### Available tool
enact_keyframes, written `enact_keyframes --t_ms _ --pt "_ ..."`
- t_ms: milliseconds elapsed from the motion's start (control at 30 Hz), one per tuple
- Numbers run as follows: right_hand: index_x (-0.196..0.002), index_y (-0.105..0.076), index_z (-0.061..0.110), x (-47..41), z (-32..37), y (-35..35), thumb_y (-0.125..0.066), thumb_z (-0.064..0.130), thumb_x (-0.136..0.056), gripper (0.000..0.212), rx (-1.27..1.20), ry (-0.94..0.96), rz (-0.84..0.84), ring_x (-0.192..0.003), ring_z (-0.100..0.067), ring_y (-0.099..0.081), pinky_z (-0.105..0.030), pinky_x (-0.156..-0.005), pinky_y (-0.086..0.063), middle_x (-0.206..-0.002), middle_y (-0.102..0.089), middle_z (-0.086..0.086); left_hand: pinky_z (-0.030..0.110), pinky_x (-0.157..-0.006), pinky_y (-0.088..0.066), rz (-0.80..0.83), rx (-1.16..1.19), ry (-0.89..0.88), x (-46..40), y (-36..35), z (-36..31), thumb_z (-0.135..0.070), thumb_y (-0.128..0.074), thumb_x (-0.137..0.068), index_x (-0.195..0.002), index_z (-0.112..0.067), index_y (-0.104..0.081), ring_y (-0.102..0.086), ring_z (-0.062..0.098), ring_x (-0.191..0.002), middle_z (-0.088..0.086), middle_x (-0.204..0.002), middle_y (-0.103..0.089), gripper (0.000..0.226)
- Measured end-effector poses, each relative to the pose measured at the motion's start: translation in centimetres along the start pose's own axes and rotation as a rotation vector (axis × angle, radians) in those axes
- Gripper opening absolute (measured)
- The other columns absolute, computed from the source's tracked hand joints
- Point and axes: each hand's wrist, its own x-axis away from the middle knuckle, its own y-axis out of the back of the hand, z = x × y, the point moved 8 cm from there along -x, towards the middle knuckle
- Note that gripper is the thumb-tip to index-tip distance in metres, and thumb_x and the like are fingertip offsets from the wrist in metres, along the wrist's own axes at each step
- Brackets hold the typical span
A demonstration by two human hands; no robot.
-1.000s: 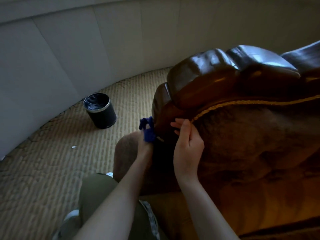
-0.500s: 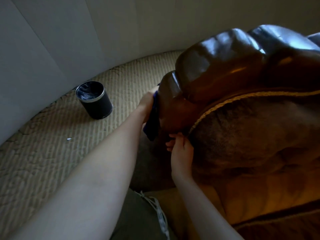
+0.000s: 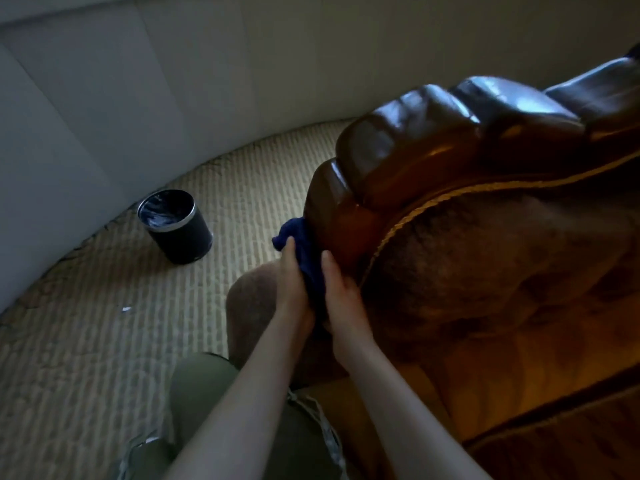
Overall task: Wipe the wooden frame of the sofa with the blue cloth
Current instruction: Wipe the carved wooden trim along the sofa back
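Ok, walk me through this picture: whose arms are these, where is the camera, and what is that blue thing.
There is no machine here. The arms belong to a person, and the camera sits on that person's head, looking forward and down, so you see what they see. The left hand and the right hand are close together with a blue cloth between them; it lies against the glossy wooden frame at the end of a brown sofa. How firm each grip is cannot be told in this dim light. On the woven floor covering stands a small black bin near the pale wall.
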Motion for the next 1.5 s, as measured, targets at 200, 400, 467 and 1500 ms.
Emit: enact_keyframes --t_ms 200,400,467,1500 --pt "-0.115 -0.051 0.025 3.0 4.5 1.8 -0.066 0.025 -0.084 0.035 0.082 0.216 -0.115 -0.101 -0.008 -0.059 -0.032 -0.096 -0.047 -0.109 -0.061 0.005 0.017 -0.059 -0.052 0.199 -0.083 -0.197 5.7 -3.0 -5.4 -0.013 -0.039 -0.097 -0.103 -0.012 -0.063 -0.070 0.007 -0.075 0.003 -0.087 -0.072 0.025" --pt "-0.095 -0.052 0.015 6.8 16.2 7.4 -0.063 0.015 -0.072 0.025 0.001 0.789 -0.583 -0.089 -0.022 -0.060 -0.030 -0.083 -0.047 -0.093 -0.061 -0.008 0.021 -0.086 -0.047 0.229 -0.635 -0.784 9.5 -11.6 -13.1 -0.017 -0.062 -0.085 -0.097 -0.016 -0.072 -0.063 0.003 -0.090 -0.008 -0.092 -0.071 0.015" --pt "-0.095 -0.054 0.004 7.5 19.0 10.4 -0.061 0.009 -0.070 0.027 0.077 0.925 -0.761 -0.087 -0.022 -0.055 -0.024 -0.085 -0.042 -0.092 -0.057 -0.009 0.024 -0.086 -0.046 0.154 -0.874 -0.995 10.8 -14.7 -14.4 -0.023 -0.062 -0.086 -0.101 -0.011 -0.072 -0.063 0.011 -0.091 0.003 -0.097 -0.069 0.022" --pt "-0.104 -0.068 0.023 -0.7 29.4 10.8 -0.046 0.029 -0.084 0.031 0.865 1.014 -0.546 -0.094 -0.021 -0.063 -0.033 -0.078 -0.044 -0.100 -0.071 0.001 0.035 -0.081 -0.037 0.082 -1.636 -0.948 2.9 -27.4 -14.4 -0.015 -0.040 -0.090 -0.083 -0.017 -0.052 -0.056 0.029 -0.101 0.008 -0.103 -0.064 0.015"
